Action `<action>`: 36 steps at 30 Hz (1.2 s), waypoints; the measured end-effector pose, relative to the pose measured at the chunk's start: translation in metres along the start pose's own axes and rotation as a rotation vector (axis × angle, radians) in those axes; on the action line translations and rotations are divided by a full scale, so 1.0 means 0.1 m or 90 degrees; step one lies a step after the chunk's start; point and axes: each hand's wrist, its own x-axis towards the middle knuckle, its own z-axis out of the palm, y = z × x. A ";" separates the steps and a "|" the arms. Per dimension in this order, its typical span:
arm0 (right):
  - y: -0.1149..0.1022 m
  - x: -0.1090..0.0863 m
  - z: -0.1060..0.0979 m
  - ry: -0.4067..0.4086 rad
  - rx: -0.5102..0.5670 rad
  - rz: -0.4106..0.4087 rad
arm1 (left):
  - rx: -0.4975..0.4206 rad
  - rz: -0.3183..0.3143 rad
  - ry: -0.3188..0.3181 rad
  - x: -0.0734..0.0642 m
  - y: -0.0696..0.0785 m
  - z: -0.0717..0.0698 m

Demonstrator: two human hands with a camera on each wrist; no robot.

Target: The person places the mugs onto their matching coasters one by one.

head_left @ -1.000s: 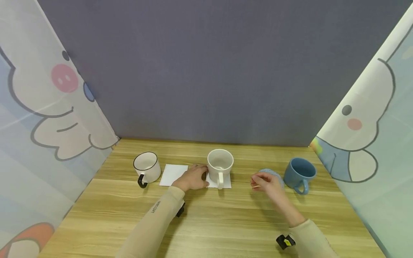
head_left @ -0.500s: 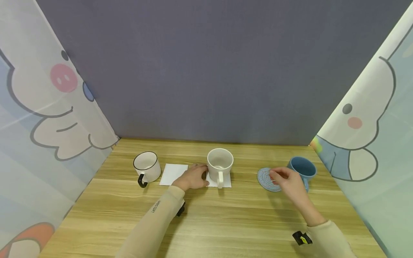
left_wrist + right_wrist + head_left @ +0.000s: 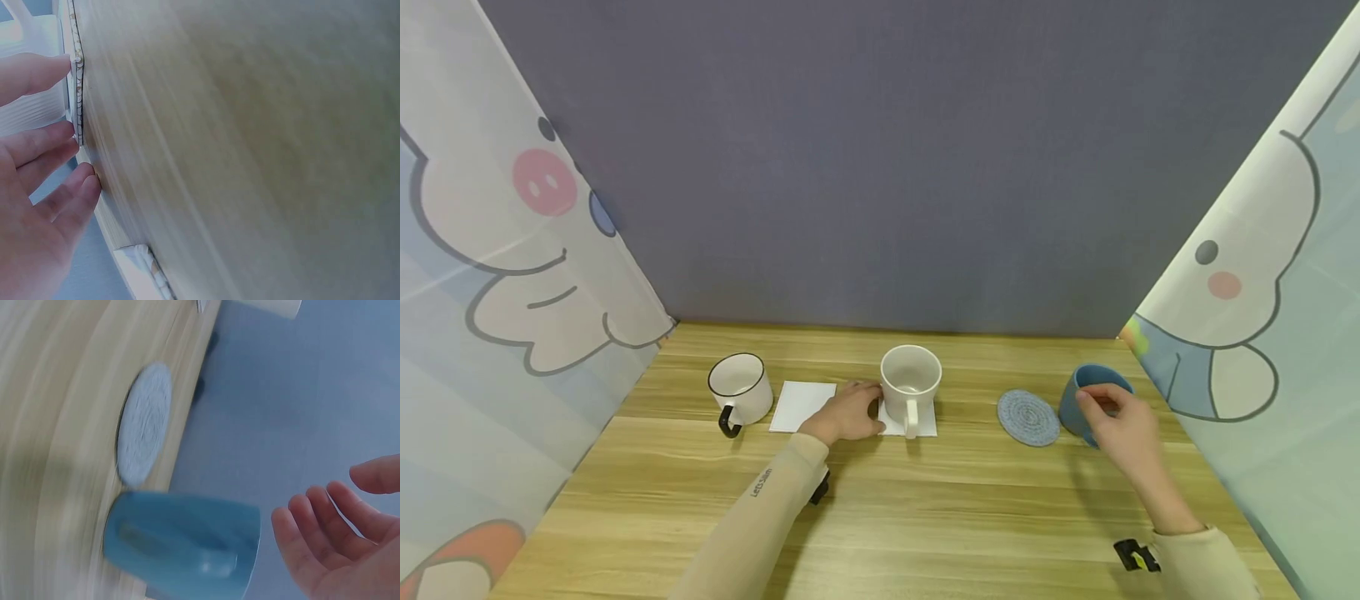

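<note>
My left hand (image 3: 847,412) rests by the left side of a cream mug (image 3: 912,382), which stands on a white square coaster (image 3: 930,425). In the left wrist view its thumb and fingertips touch that coaster's edge (image 3: 78,94). Over the blue mug (image 3: 1078,400) at the right hovers my right hand (image 3: 1123,429), holding nothing. The right wrist view shows its loosely bent fingers (image 3: 306,519) apart from the blue mug's rim, with the thumb spread away. Beside the blue mug lies a round woven blue-grey coaster (image 3: 1028,417); the mug's handle is hidden behind the hand.
A white mug with a black rim and handle (image 3: 741,390) stands at the left of the wooden table (image 3: 925,517). Between it and my left hand lies another white square coaster (image 3: 801,404). A grey panel (image 3: 895,167) closes off the back, and patterned curtains (image 3: 1262,292) flank both sides.
My right hand has moved rightward from the round coaster to above the blue mug, uncovering the coaster. My left hand and the other mugs have stayed in place.
</note>
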 end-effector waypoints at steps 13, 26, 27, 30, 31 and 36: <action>0.35 -0.06 -0.18 0.048 -0.054 0.072 | -0.018 0.000 0.000 0.00 0.00 0.01; 0.57 -0.13 -0.12 -0.053 -0.121 0.125 | -0.019 -0.004 -0.003 -0.01 0.01 0.00; 0.58 -0.13 -0.12 -0.067 -0.121 0.132 | -0.019 -0.004 -0.003 -0.01 0.00 0.00; 0.61 -0.12 -0.09 -0.092 -0.093 0.157 | -0.021 -0.001 -0.004 0.00 -0.01 0.00; 0.61 -0.11 -0.09 -0.100 -0.070 0.172 | -0.022 0.000 -0.004 0.00 -0.02 0.01; 0.69 -0.12 -0.08 -0.149 0.152 0.231 | -0.017 0.005 -0.001 0.02 -0.04 0.03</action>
